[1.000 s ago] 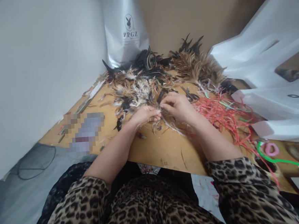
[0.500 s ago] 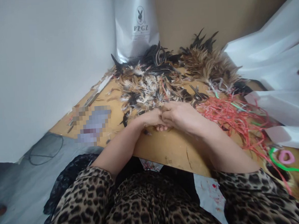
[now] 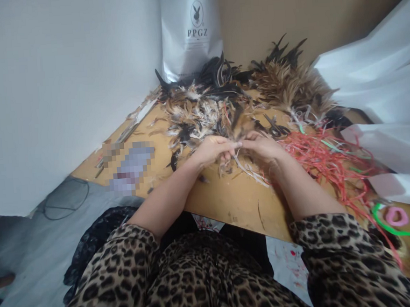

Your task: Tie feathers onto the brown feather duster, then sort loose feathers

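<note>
Tabletop, flat and yellow-brown (image 3: 222, 203), holds a messy pile of black, brown and white feathers (image 3: 205, 116). In front, the bare left hand (image 3: 213, 150) and bare right hand (image 3: 260, 146) meet, thumbs and fingers pinching a blurry brown feather bunch (image 3: 242, 123) between them; thin white strips (image 3: 251, 173) trail below.

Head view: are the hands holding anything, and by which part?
Yes: the left hand and right hand pinch what look like brown feathers, blurred, at their near end; a white strip trails below the fingers.
</note>
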Motion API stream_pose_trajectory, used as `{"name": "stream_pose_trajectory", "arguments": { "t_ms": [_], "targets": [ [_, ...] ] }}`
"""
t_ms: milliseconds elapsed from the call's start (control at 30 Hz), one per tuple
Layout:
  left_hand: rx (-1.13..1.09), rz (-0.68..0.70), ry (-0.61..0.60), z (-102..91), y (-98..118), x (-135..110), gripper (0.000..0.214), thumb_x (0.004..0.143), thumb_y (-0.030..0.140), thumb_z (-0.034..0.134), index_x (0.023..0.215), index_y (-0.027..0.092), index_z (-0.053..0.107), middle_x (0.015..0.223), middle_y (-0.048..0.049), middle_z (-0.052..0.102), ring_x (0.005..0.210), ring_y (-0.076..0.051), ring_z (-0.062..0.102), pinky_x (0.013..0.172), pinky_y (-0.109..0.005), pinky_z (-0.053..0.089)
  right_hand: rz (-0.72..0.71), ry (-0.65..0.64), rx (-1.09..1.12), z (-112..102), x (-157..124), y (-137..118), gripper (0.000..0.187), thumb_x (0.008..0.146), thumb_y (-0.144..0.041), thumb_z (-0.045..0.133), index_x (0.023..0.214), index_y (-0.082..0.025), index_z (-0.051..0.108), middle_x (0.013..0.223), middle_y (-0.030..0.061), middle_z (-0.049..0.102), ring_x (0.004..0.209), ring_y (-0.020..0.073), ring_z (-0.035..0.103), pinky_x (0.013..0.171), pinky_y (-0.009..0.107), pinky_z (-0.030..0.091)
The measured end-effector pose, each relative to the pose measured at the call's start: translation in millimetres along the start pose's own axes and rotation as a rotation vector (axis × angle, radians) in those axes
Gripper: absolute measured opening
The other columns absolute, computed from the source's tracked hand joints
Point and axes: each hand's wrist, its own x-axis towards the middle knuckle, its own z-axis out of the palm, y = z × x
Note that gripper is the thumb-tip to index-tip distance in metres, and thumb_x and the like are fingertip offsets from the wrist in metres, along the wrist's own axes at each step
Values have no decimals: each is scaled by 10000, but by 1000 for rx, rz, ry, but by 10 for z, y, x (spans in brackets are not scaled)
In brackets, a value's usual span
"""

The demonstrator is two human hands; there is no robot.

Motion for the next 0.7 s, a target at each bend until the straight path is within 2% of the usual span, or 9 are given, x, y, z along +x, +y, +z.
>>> {"name": "stream_pose_trajectory", "arguments": {
  "t_ms": [67,133,200,267,367,467,567,633,700],
  "targets": [
    [-141,18,124,-29,-11,46,204,729,258,679,625,92,622,519,-3,585,410,-17,485,414,-132,347,-13,80,14,46,16,31,267,621,-391,722,715,-160,626,622,-8,604,556,102,505,570,245,392],
    [-227,6,188,-53,-15,80,137,744,197,661,672,85,626,568,-3,608,439,-7,503,444,-118,367,-52,137,-75,92,16,20,257,654,-387,699,743,-154,638,650,3,613,568,104,503,579,249,389],
    [-216,-22,236,-63,-16,96,113,761,157,634,681,78,620,566,-2,608,441,-8,511,453,-114,377,-147,178,-253,146,-8,-26,224,701,-369,659,737,-148,647,671,17,615,590,113,505,594,255,385],
    [-104,-46,280,-56,-19,96,150,783,126,592,643,75,599,522,2,589,417,-16,507,439,-120,380,-295,194,-509,218,-56,-103,190,756,-325,598,722,-146,652,694,35,608,631,129,512,622,265,381],
    [174,-92,215,-25,-32,68,204,784,64,542,582,79,572,440,15,547,365,-33,493,406,-133,384,-478,118,-924,339,-143,-251,224,818,-249,495,691,-147,648,727,72,590,711,159,513,671,287,365],
    [418,-130,32,9,-48,17,215,748,42,558,537,83,560,402,13,526,343,-53,492,384,-148,391,-496,-19,-1113,368,-185,-376,253,820,-210,466,640,-146,632,717,87,580,731,172,509,679,297,353],
    [500,-119,-144,42,-42,-40,194,742,108,598,551,81,582,437,-14,558,364,-69,510,386,-168,409,-384,-132,-946,207,-152,-383,174,767,-209,537,634,-152,635,680,57,592,675,149,515,654,280,363],
    [466,-86,-232,60,-18,-67,178,748,168,616,594,79,610,469,-25,580,386,-69,524,397,-168,416,-248,-199,-667,31,-106,-304,140,731,-273,602,662,-160,646,655,30,611,623,133,523,632,269,384],
    [399,-36,-262,72,9,-75,188,751,214,626,620,80,625,481,-25,586,399,-63,527,405,-159,411,-107,-216,-363,-125,-61,-186,189,678,-353,666,690,-165,652,649,19,629,592,128,536,614,268,407]
  ]
}}
